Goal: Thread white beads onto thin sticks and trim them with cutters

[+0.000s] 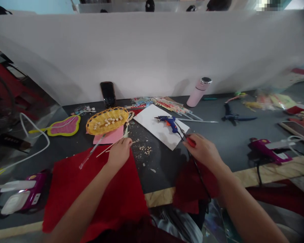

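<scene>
My left hand [119, 152] is closed around thin pale sticks [103, 151] above the upper edge of a red cloth [96, 189]. Just beyond it stands a yellow woven basket [107, 120] with small pale pieces inside, beside a pink paper [108, 136]. My right hand [201, 148] is closed on the red handle of a tool [192, 141], whose tip points toward a blue glue gun [167, 121] lying on a white sheet [159, 130]. Small crumbs and pale bits [145, 150] are scattered between my hands.
A phone [108, 94] and a pink bottle [199, 91] stand against the white partition. Patterned sticks [176, 106] lie behind the sheet. Purple devices [271, 151] with white cables sit at both sides. Left is a pink-and-yellow paddle shape [64, 126]; right, a dark blue tool [231, 116].
</scene>
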`<action>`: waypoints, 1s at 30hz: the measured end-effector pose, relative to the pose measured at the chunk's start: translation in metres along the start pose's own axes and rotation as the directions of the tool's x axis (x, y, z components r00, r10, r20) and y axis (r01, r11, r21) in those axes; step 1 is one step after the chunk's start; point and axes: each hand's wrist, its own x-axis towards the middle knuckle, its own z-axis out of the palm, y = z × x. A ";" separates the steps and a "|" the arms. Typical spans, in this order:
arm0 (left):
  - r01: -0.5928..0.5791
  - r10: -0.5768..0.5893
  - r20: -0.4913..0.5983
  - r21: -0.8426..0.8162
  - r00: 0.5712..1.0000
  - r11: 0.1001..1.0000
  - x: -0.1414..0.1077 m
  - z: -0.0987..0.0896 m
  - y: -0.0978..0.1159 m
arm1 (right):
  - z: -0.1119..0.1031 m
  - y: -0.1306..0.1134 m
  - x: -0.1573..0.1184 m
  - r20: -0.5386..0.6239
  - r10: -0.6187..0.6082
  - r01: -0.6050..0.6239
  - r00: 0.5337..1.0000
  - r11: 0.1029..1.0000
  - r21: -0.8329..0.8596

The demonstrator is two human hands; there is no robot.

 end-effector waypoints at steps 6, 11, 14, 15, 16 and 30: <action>0.010 -0.022 -0.041 -0.279 0.999 0.960 -0.005 -0.014 0.000 | 0.010 0.024 -0.026 0.029 0.146 -0.135 0.989 0.961 -0.242; 0.102 -0.175 -0.082 -0.553 0.981 0.827 -0.007 -0.023 -0.003 | -0.003 0.006 -0.019 -0.078 0.101 -0.102 0.992 0.995 -0.005; 0.212 -0.261 0.086 -0.839 0.961 0.502 -0.007 -0.024 -0.001 | -0.013 -0.017 -0.009 -0.107 0.023 -0.010 0.994 0.993 0.117; 0.251 -0.257 0.164 -0.898 0.953 0.360 -0.007 -0.024 0.000 | -0.014 -0.025 -0.005 -0.090 -0.020 0.033 0.996 0.990 0.139; 0.290 -0.235 0.236 -0.930 0.943 0.227 -0.007 -0.023 0.002 | -0.014 -0.033 -0.001 -0.058 -0.080 0.088 0.995 0.983 0.158; 0.435 -0.143 0.477 -0.865 0.867 -0.248 -0.011 -0.001 -0.010 | 0.006 -0.096 0.020 0.099 -0.196 0.192 0.976 0.980 0.049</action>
